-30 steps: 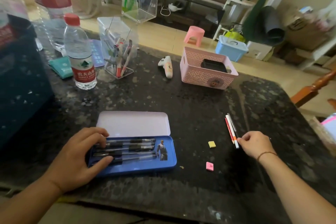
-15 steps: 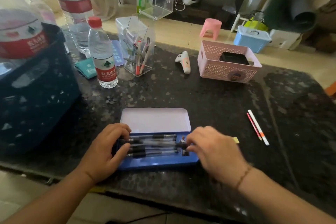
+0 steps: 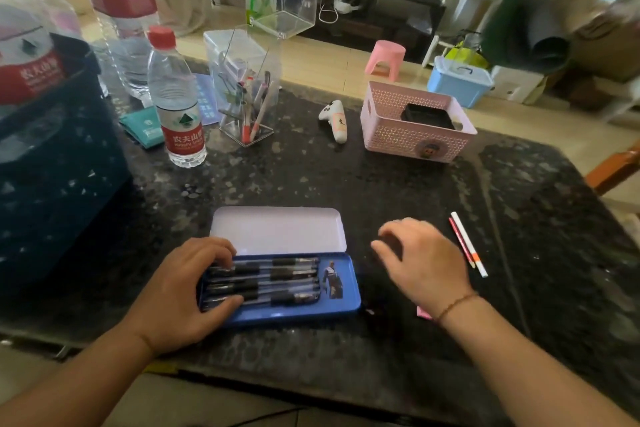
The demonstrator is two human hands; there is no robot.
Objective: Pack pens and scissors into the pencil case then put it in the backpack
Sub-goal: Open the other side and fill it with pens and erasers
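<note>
Centrally, an open blue metal pencil case lies on the speckled black stone desk, holding black pens. Left hand presses curled fingers on the pens. Right hand hovers beside it, loosely curled, empty, near two slim pencils.

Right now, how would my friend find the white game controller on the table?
Start at the pink basket at the far side of the black stone table. Just left of it lies the white game controller, flat on the stone. It is the only curved white thing there, with an orange patch on its handle.
</note>
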